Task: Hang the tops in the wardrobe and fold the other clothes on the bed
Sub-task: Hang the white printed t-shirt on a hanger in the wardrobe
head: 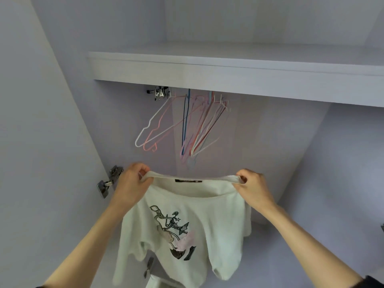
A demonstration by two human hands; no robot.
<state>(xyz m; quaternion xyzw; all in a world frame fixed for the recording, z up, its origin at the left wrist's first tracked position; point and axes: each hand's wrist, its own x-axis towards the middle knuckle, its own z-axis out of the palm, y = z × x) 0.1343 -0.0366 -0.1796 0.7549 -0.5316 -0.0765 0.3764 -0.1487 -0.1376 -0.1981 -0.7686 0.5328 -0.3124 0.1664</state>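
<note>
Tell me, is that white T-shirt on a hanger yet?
No. Both hands hold the T-shirt up; the hangers hang bare.

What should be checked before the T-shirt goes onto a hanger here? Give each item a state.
1. Both hands hold the T-shirt: ok. The left hand and the right hand each pinch one end of the neckline.
2. Neck opening spread wide enough for a hanger: ok, it is pulled taut between the hands.
3. Free hangers available: ok, several bare ones hang under the shelf.
4. A hanger already in hand: not ok, both hands are on the shirt.
5. Rail that bears the hangers: cannot tell, the shelf edge hides it.
6. Shirt right way out: ok, the print faces the camera.
</note>
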